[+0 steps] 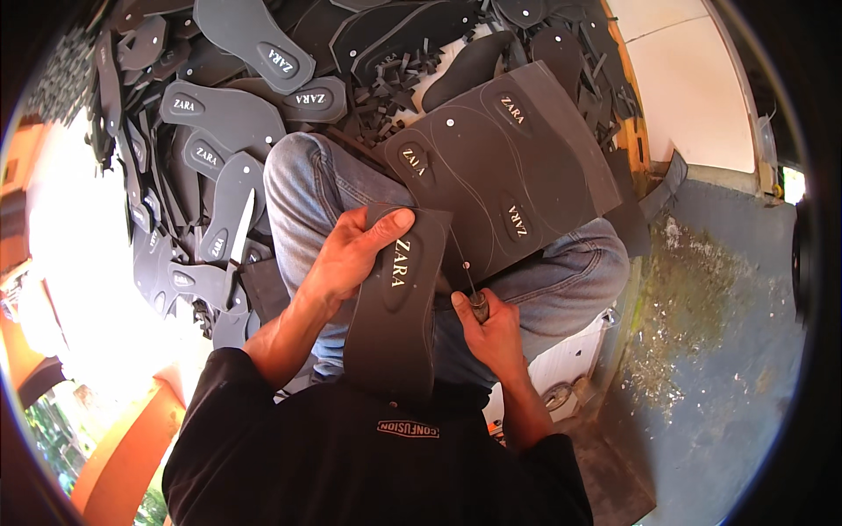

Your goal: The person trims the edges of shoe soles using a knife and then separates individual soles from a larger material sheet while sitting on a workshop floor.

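My left hand (355, 250) grips the top of a dark grey foam sole piece (386, 337), thumb on its face near a raised oval with white lettering. The piece hangs down in front of my chest. My right hand (493, 329) is closed round the short handle of a thin metal-shafted tool (478, 305). Its slim shaft points up beside the sole piece's right edge; whether it touches the foam I cannot tell. Across my knees lies a larger dark foam sheet (474, 175), with curved sole outlines and several lettered ovals on it.
A heap of cut foam soles (224, 114) and small black scraps (386, 101) spreads ahead and to the left. A knife (242, 230) with a pale blade and dark handle lies on the soles by my left knee. Blue-grey floor (737, 289) with debris is at right.
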### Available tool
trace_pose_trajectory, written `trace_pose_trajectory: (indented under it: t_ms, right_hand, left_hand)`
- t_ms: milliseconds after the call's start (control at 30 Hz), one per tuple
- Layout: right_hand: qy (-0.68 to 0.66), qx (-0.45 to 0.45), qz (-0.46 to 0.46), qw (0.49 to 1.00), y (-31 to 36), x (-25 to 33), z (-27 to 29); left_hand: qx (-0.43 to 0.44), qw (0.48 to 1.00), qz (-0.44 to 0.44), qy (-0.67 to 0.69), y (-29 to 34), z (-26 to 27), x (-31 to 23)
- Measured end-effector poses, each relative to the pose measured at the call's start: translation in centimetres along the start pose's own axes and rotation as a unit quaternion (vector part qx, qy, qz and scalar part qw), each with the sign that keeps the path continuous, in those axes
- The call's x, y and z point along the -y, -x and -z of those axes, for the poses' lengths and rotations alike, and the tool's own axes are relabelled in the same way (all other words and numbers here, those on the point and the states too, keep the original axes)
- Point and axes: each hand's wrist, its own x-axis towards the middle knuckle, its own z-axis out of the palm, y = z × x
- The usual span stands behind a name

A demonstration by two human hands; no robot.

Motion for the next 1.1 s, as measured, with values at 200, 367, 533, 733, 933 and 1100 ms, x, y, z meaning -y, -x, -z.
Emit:
trace_pose_trajectory:
  t_ms: [200,367,533,733,933,1100]
  right_hand:
    - [0.033,0.01,0.034,0.999,-1.2,0.5,0.2]
    - [0.045,0.004,0.136,0.99,-6.0,1.4,1.2]
    - [-0.318,0.153,-0.124,0.927,-8.1,3.3,4.4]
    - [-0.38,-0.08,-0.072,0.919,-8.6,4.3,4.8]
    - [-0.381,-0.081,-0.014,0.921,-3.9,3.9,2.1]
    - [-0.175,-0.143,-0.046,0.973,-1.3,-0.2,3.1]
  left_hand:
    - [0.025,0.997,0.001,-0.067,0.0,-0.2,0.4]
    - [0.08,0.992,0.055,-0.079,-0.1,-1.6,0.7]
    - [0.099,0.986,0.021,-0.135,-1.4,-1.6,0.6]
    - [0.097,0.993,-0.002,0.075,-5.3,0.0,3.4]
    - [0.076,0.984,-0.13,0.09,-3.8,-6.2,6.8]
    - [-0.015,0.99,-0.071,0.125,-2.6,-7.7,7.5]
